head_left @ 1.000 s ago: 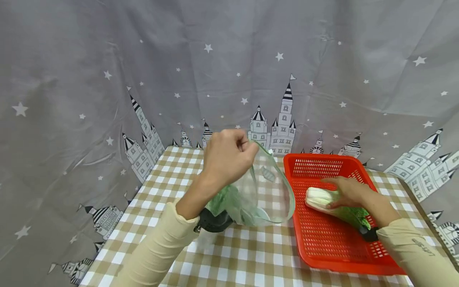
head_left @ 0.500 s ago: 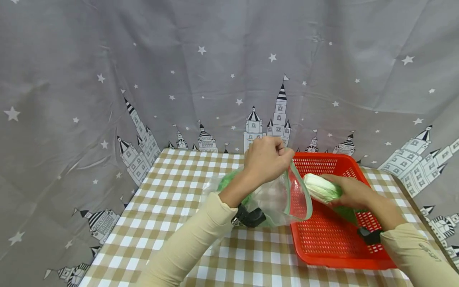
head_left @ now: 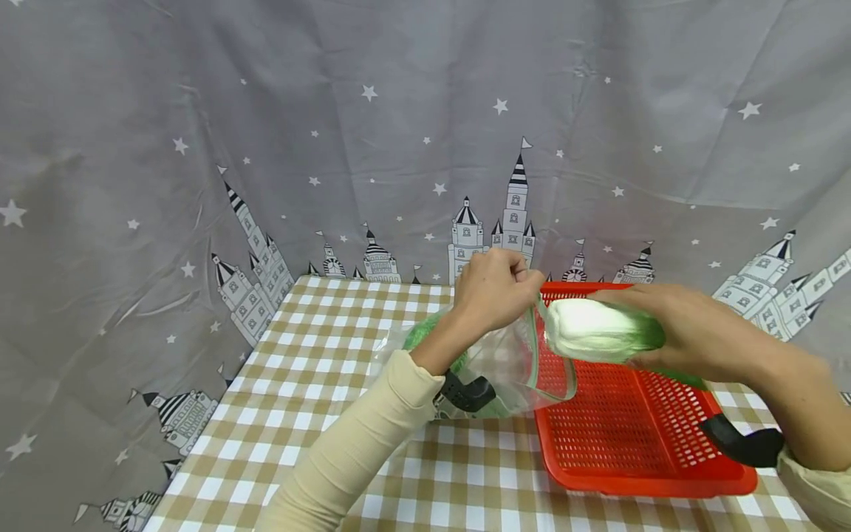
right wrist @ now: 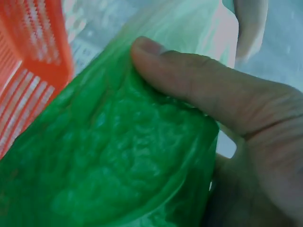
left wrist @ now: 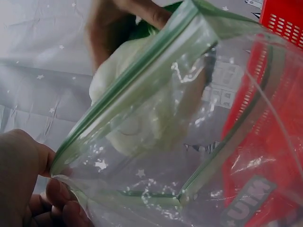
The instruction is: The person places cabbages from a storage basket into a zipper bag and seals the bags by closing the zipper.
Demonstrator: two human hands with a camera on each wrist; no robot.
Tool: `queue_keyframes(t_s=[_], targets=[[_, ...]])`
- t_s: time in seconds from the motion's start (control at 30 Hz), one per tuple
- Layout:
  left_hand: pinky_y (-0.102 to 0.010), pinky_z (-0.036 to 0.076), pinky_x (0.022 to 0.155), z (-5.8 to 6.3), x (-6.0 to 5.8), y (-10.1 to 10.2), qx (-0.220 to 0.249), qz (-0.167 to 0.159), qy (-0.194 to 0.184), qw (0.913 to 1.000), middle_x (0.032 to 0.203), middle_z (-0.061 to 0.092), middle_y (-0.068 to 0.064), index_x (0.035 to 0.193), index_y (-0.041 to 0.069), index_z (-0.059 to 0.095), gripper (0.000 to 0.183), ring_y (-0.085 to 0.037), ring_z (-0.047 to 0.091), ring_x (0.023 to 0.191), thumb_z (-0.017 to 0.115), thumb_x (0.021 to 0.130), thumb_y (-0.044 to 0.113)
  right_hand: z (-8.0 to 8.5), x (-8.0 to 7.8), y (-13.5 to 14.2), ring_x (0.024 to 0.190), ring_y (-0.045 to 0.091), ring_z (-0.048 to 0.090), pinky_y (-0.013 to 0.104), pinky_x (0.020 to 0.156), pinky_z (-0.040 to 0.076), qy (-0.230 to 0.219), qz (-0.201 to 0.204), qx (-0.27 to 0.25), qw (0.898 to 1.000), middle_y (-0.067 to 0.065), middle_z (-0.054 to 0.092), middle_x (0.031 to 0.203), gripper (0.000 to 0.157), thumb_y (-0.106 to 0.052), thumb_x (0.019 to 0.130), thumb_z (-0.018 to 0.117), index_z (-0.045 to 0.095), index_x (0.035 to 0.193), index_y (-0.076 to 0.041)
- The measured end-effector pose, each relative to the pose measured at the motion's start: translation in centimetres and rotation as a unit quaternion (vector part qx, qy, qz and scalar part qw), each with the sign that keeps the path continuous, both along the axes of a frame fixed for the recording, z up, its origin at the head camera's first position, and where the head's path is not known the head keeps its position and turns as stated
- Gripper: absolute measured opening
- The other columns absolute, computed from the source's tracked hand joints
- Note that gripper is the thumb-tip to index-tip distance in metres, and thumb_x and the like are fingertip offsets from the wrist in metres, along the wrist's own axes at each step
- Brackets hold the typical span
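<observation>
My left hand (head_left: 495, 290) pinches the rim of a clear zip bag (head_left: 501, 362) with a green zipper edge, its mouth facing right. Green leafy stuff (head_left: 425, 332) shows inside the bag. My right hand (head_left: 698, 329) grips a Chinese cabbage (head_left: 595, 330) around its green leafy part, with the white stalk end pointing left at the bag's mouth. In the right wrist view, the thumb (right wrist: 184, 75) presses on the crinkled leaves. The left wrist view has the white end (left wrist: 128, 137) partly seen through the bag's film; whether it is inside is hard to tell.
A red plastic basket (head_left: 558, 465) with perforated walls stands below the right hand, to the right of the bag. The table has a brown-and-white checked cloth (head_left: 319, 355). Behind hangs a grey curtain (head_left: 372, 185) with castles and stars.
The right hand has taken hold of the cabbage and lifted it out of the red basket toward the bag. The left hand has brought the bag's mouth rightward, beside the basket.
</observation>
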State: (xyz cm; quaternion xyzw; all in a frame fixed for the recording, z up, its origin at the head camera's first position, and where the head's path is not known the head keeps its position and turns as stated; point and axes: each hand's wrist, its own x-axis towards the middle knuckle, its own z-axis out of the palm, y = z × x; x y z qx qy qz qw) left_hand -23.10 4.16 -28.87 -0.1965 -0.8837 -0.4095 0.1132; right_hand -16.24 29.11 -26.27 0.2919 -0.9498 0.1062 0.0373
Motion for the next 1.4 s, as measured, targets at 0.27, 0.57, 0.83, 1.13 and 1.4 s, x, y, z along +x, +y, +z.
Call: queue_keyframes(t_s=[0.27,0.57,0.83,1.13,1.4], targets=[[-0.022,0.030,0.042,0.3,0.4,-0.3,0.018,-0.040,-0.020,0.9989,0.050,0.042,0.007,0.057,0.016,0.047,0.030,-0.006,0.037,0.044,0.062,0.084,0.018,-0.3,0.9,-5.8,0.093,0.023,0.058,0.043,0.066,0.046,0.033,0.028,0.093,0.995,0.002,0.061,0.110,0.083,-0.031,0.057,0.096,0.063,0.133,-0.025],[-0.024,0.034,0.049,0.6,0.9,-1.1,0.061,-0.091,-0.030,0.9936,0.054,0.049,0.006,0.060,0.015,0.054,0.024,-0.010,0.044,0.053,0.060,0.083,0.011,-1.4,0.3,-8.3,0.079,0.012,0.059,0.033,0.069,0.053,0.038,0.132,0.000,0.991,-0.005,0.062,0.092,0.035,0.000,0.068,0.086,0.069,0.095,-0.013],[-0.024,0.034,0.049,0.6,0.9,-2.3,0.089,-0.145,-0.046,0.9844,0.058,0.049,0.002,0.066,0.009,0.057,0.023,-0.010,0.041,0.051,0.057,0.089,0.011,-2.1,-0.5,-8.2,0.093,0.013,0.066,0.034,0.079,0.055,0.052,0.213,-0.129,0.967,-0.003,0.070,0.102,0.036,-0.004,0.070,0.086,0.074,0.104,-0.009],[-0.024,0.032,0.046,0.5,1.1,-3.7,0.098,-0.176,-0.063,0.9774,0.058,0.046,0.000,0.070,0.008,0.057,0.023,-0.010,0.037,0.048,0.053,0.093,0.012,-2.2,-0.7,-5.8,0.105,0.018,0.066,0.021,0.089,0.049,0.063,0.178,-0.238,0.953,0.002,0.070,0.114,0.038,0.009,0.077,0.076,0.074,0.108,-0.011],[-0.025,0.035,0.046,0.3,1.0,-5.9,0.148,-0.170,-0.068,0.9719,0.057,0.047,-0.002,0.069,0.009,0.051,0.029,-0.014,0.041,0.048,0.054,0.097,0.015,-6.3,-2.8,-0.9,0.064,0.009,0.061,0.025,0.053,0.050,-0.044,-0.057,-0.258,0.964,0.006,0.070,0.088,0.016,-0.004,0.094,0.063,0.072,0.107,-0.004]])
